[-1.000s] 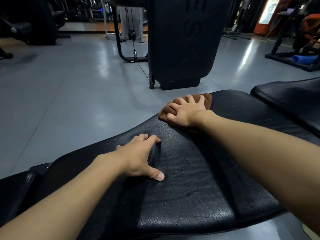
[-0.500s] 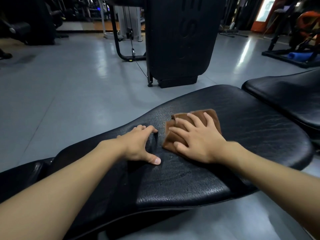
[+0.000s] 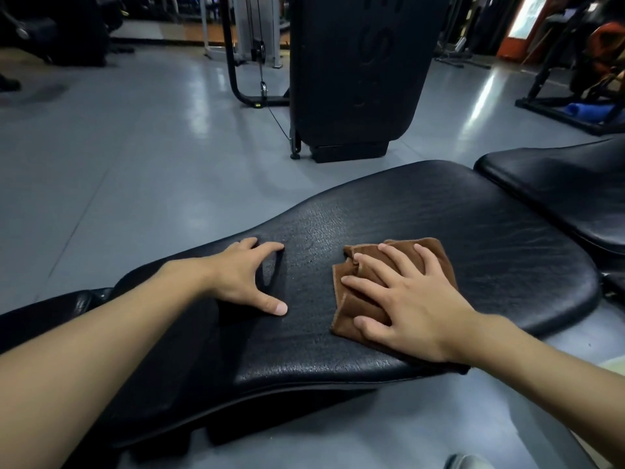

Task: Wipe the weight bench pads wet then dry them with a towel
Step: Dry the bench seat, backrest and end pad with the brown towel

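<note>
Black bench pad [image 3: 389, 211], brown cloth [image 3: 358, 299] under right hand [image 3: 412, 299].

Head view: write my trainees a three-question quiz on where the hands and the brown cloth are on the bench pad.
1. True or false: the left hand holds the brown cloth.
2. The right hand is: A) pressed flat on the cloth, fingers spread; B) clenched in a fist; C) raised off the bench pad.
3. Short answer: which hand lies nearer the second pad?
Key: 1 false, it rests bare on the bench pad; 2 A; 3 the right hand.
</note>
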A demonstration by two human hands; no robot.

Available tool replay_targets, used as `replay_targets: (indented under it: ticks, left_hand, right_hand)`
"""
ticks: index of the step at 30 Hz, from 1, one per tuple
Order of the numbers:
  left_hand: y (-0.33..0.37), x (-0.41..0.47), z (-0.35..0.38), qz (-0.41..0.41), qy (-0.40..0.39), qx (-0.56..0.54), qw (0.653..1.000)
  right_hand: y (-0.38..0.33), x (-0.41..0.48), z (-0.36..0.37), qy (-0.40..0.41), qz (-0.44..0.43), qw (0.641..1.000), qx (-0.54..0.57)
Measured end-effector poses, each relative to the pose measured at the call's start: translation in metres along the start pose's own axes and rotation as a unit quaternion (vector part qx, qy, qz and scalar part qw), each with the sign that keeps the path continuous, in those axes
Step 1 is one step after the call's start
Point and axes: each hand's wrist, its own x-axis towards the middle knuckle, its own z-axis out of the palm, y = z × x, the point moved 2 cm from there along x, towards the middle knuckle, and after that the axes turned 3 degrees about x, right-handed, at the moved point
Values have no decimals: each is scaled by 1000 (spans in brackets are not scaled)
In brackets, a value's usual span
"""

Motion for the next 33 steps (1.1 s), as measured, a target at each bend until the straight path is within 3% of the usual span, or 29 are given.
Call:
replay_targets:
  ticks: [17,23,33]
  left_hand:
    - [-11,16,14,1,24,-36,999]
    - [-7,11,13,6,33,-44,998]
    - [-8,6,14,6,35,-38,999]
  right_hand:
    - [32,214,-11,-69,91,994,2]
    - [25,183,-7,-35,64,997,17]
    - [-19,47,-6,-11,7,1000,-2]
